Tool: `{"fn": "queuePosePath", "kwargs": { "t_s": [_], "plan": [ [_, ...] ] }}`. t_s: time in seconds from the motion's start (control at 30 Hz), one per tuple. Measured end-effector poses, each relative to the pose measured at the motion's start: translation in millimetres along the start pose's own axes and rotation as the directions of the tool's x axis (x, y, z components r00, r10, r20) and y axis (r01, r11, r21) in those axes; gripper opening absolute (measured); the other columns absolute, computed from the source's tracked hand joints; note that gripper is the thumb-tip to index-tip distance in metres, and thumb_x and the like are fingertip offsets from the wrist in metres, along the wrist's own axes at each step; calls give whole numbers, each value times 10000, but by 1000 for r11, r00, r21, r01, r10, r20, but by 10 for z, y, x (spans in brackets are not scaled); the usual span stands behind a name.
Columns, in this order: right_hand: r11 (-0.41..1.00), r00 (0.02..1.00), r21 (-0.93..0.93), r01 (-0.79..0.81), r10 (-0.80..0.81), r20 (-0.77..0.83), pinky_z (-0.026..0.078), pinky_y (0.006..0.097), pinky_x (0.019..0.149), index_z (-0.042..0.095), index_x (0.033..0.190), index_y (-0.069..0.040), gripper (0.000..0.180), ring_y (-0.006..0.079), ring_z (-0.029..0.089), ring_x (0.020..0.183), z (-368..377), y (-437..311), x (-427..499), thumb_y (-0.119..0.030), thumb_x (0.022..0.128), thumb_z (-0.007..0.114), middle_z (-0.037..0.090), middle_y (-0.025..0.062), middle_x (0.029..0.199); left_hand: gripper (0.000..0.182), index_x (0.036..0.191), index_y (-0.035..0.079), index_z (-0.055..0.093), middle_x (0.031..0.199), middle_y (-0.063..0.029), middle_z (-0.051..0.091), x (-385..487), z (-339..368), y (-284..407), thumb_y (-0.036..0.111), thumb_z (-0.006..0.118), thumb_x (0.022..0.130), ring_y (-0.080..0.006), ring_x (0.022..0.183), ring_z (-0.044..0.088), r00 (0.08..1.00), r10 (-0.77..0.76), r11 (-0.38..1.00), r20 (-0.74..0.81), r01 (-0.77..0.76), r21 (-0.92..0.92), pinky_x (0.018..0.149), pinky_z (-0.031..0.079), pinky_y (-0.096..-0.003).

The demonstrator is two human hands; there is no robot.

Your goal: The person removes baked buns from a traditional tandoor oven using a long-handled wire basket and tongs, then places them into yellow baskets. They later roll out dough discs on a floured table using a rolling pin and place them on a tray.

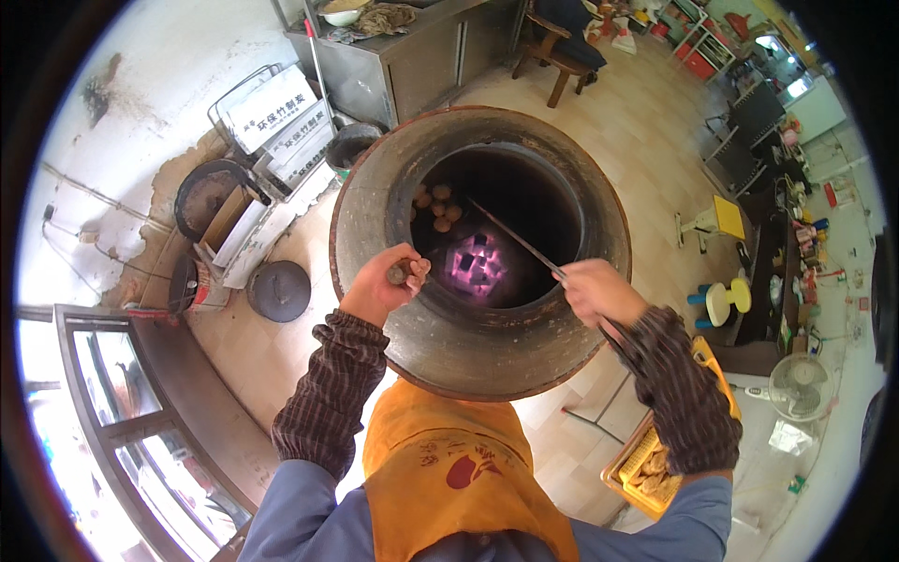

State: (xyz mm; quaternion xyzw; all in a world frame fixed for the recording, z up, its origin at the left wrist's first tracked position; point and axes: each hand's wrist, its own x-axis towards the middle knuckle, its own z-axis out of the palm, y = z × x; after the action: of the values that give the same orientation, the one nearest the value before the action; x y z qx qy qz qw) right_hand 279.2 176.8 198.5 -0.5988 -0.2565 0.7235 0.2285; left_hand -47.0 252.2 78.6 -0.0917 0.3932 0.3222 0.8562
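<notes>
A large round clay oven stands before me, its wide mouth open at the top. Glowing charcoal lies at its bottom, and several round brownish pieces show at the upper left inside. Over the left part of the rim is my left hand, closed around a dark, rounded end of something; the rest of that object cannot be made out. On the right, my right hand grips a long thin metal rod, whose far part slants down into the mouth.
At the lower right, a yellow basket holds flat brown pieces. A round black lid lies on the floor to the left. Beyond the oven stand a metal bucket, a steel cabinet and a wooden chair.
</notes>
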Motion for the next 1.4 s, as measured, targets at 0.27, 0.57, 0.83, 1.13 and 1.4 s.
{"fn": "queuePosePath", "kwargs": {
  "t_s": [0.27,0.57,0.83,1.13,1.4],
  "plan": [
    [999,996,-23,-36,38,80,195,211,393,500,824,-147,173,6,311,422,-793,53,277,-209,980,544,376,-105,584,210,982,-183,518,879,-170,570,20,211,-733,-35,583,848,-135,645,538,984,171,983,-47,-174,-63,511,404,-230],
    [978,999,-202,-46,48,7,210,200,398,569,1178,-47,260,10,272,441,-897,-592,-630,-84,956,440,338,-96,618,109,920,-104,491,858,-142,547,-108,141,-866,-38,547,854,-131,623,534,973,204,934,-105,-225,-277,485,393,-232],
    [946,992,-316,-69,98,76,232,203,405,590,1084,-64,165,7,297,453,-765,-732,70,-165,993,496,359,-97,613,216,983,-192,528,919,-165,568,-66,100,-879,-24,574,857,-120,657,532,970,225,937,-93,-241,-253,493,390,-218],
    [953,989,-272,-132,146,30,208,203,400,575,976,-84,95,13,315,439,-741,-593,339,-165,984,525,397,-85,602,84,810,-56,557,829,-125,585,-117,16,-1183,3,590,859,-150,646,568,935,356,929,7,-353,-110,563,458,-283],
    [893,984,-445,-70,134,115,237,209,408,563,1208,-15,294,28,315,463,-642,-893,-224,-63,952,425,372,-71,628,61,874,-31,549,801,-85,573,-62,21,-1208,20,582,876,-117,619,544,963,257,958,-86,-266,-105,533,422,-250]
  ]
}}
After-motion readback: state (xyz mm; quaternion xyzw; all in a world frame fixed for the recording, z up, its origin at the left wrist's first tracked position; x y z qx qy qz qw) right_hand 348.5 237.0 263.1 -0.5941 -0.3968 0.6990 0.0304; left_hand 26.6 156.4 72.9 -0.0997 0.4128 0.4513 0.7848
